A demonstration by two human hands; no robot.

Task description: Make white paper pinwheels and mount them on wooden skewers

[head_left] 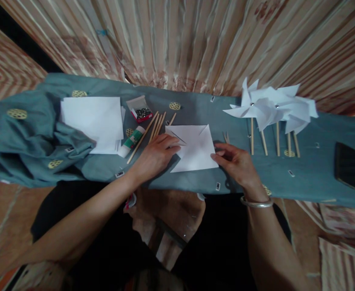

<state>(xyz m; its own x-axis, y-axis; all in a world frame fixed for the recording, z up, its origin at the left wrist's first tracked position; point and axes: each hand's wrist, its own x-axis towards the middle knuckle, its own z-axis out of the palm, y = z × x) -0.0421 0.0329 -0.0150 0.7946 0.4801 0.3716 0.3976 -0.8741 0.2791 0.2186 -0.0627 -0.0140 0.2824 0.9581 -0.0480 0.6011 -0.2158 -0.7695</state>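
Note:
A square white paper sheet [194,147] lies on the cloth in front of me, with slits running in from corners at its upper left and upper right. My left hand [159,151] grips the sheet's left edge beside a slit, fingers closed. At the right edge, the thumb and fingers of my right hand [234,161] pinch the paper. Just beyond that hand the tips of a pair of scissors [226,137] show; the rest is hidden. Several wooden sticks [156,126] lie past my left hand, alongside a green and white glue stick [131,141].
A stack of white paper [92,121] rests at the left near bunched cloth [40,133]. Behind the sticks stands an open red box of metal pins [141,111]. Several paper pinwheels [268,107] on sticks lie at right, and a dark phone [347,165] farther right.

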